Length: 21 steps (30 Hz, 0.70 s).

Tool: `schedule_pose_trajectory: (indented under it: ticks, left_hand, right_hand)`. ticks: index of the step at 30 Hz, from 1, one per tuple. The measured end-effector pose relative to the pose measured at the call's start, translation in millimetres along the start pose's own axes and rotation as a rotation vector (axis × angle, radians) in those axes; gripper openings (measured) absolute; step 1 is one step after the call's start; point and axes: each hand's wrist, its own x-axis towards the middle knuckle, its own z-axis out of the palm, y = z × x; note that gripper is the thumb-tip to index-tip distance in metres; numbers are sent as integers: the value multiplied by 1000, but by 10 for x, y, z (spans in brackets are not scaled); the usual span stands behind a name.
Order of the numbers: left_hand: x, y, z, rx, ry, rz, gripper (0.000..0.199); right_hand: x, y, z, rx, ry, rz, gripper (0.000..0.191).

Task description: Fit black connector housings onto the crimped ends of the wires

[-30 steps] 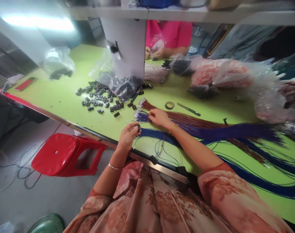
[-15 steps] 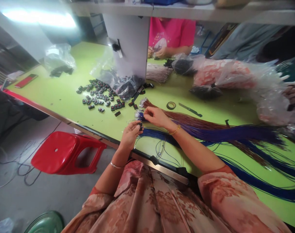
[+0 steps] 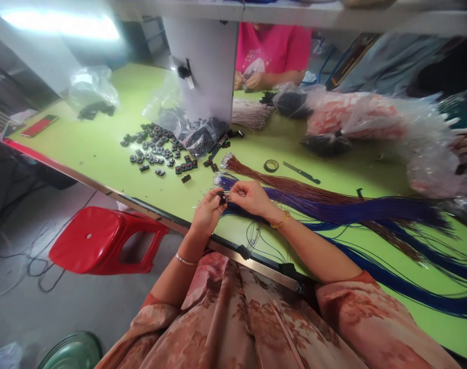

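Near the table's front edge, my left hand (image 3: 207, 212) is closed around a small black plastic connector housing (image 3: 222, 197). My right hand (image 3: 250, 199) meets it from the right, thumb and forefinger pinched on a thin wire end at the housing's side; most of that wire is hidden by the fingers. Just beyond my right hand lie a purple wire bundle (image 3: 314, 209) and a brown wire bundle (image 3: 264, 178), their metal-tipped ends pointing left. A blue wire bundle (image 3: 356, 256) runs under my right forearm. Many loose connector housings (image 3: 160, 148) are scattered to the far left.
A tape roll (image 3: 271, 165) and a flat knife-like tool (image 3: 301, 172) lie behind the wires. Filled plastic bags (image 3: 356, 115) stand at the back right. A white upright panel (image 3: 206, 66) divides the table; a person in pink (image 3: 274, 51) sits beyond. A red stool (image 3: 89, 241) stands left.
My right hand has moved from the tips of the purple bundle toward me, and its fingertips now meet the connector housing. My left hand has stayed nearly in place, still holding the housing.
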Motion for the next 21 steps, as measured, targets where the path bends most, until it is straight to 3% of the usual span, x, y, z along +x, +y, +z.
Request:
schedule_pose_trajectory:
  ticks: [12, 21]
  left_hand:
    - [-4, -2, -11, 2, -67, -16, 26]
    - [-2, -49, 3, 93, 5, 48, 34]
  right_hand:
    - [-84, 10, 35, -104, -2, -11, 17]
    - [-104, -2, 55, -150, 5, -39, 16]
